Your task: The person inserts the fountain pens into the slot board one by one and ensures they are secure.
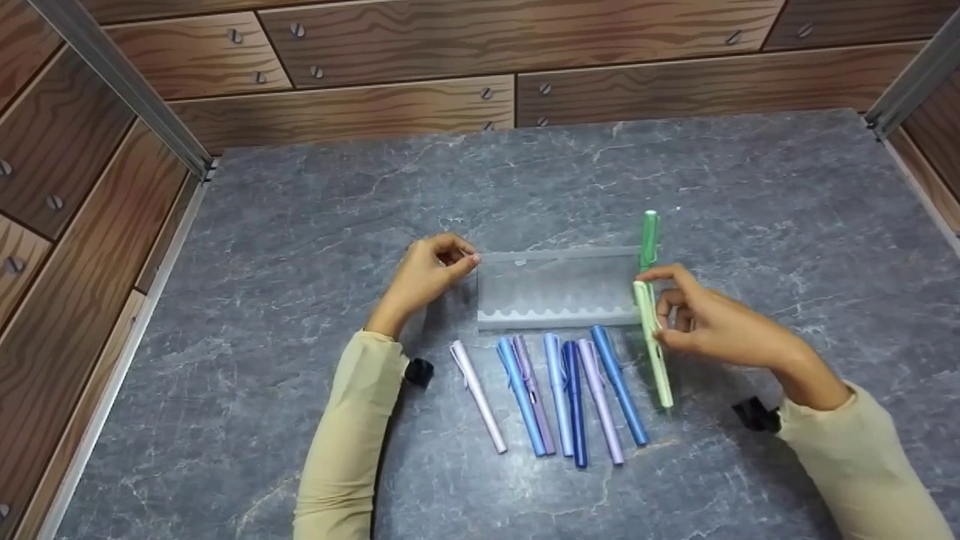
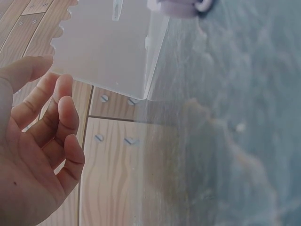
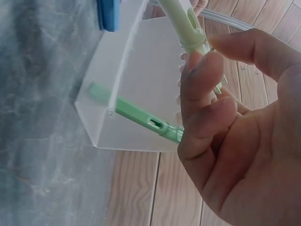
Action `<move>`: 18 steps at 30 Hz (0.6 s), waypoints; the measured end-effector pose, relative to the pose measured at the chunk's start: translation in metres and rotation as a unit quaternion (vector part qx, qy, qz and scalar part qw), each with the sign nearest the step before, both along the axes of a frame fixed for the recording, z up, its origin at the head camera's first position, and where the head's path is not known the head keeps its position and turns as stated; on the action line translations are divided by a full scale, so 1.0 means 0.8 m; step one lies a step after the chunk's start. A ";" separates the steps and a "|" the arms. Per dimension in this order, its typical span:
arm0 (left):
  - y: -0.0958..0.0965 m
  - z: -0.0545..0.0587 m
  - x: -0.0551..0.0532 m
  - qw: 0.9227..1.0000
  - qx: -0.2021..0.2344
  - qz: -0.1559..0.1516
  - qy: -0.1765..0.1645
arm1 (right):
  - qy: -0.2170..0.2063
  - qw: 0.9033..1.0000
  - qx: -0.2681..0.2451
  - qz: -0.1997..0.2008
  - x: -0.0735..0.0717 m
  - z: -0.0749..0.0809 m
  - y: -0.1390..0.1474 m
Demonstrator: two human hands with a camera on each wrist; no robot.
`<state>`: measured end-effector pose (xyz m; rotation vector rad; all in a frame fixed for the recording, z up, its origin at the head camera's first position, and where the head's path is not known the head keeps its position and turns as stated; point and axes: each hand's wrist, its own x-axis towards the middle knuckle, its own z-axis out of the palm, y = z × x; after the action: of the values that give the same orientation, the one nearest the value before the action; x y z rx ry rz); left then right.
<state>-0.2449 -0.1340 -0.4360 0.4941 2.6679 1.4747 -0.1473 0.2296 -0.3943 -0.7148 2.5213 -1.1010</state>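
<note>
A translucent plastic pen case [image 1: 559, 289] with a scalloped near edge stands on the table. My left hand [image 1: 431, 274] pinches its far left corner between thumb and fingertips; in the left wrist view the remaining fingers [image 2: 70, 113] curl loosely beside it. My right hand [image 1: 712, 319] pinches a light green pen [image 1: 652, 352] near its upper end, just off the case's right end. A darker green pen [image 1: 649, 236] is at the case's right end, its upper end jutting past the far edge; the right wrist view shows part of this green pen [image 3: 136, 113] through the case wall.
In front of the case lie several pens: a pale lilac pen [image 1: 480, 397] at the left, then blue and purple ones, with a blue pen [image 1: 619, 386] at the right. The grey marbled table [image 1: 337, 202] is bounded by wood-patterned walls [image 1: 450, 45].
</note>
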 end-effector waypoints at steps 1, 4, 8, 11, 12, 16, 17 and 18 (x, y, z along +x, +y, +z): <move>0.000 0.000 0.000 1.000 -0.001 0.001 0.000 | 0.003 1.000 -0.001 -0.003 -0.001 0.002 0.000; 0.000 0.000 0.000 1.000 -0.002 0.002 0.000 | 0.011 1.000 -0.008 -0.011 -0.003 0.008 -0.002; -0.001 -0.001 0.000 1.000 -0.001 0.002 -0.003 | 0.021 0.999 -0.015 -0.021 -0.005 0.013 -0.003; -0.001 -0.002 0.000 1.000 0.001 0.001 -0.005 | 0.027 0.999 -0.020 -0.029 -0.006 0.015 -0.004; -0.001 -0.002 0.000 1.000 0.001 0.000 -0.005 | 0.029 0.999 -0.020 -0.031 -0.007 0.016 -0.004; 0.000 -0.003 -0.001 1.000 0.001 -0.001 0.000 | 0.042 0.998 -0.019 -0.046 -0.009 0.021 -0.006; 0.000 -0.003 -0.002 1.000 0.001 -0.002 0.003 | 0.046 0.997 -0.016 -0.051 -0.010 0.022 -0.007; 0.000 -0.003 -0.002 1.000 0.001 -0.002 0.004 | 0.050 0.997 -0.013 -0.055 -0.010 0.023 -0.007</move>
<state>-0.2464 -0.1340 -0.4384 0.5077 2.6697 1.4787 -0.1554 0.2240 -0.3760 -0.6601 2.6638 -1.1623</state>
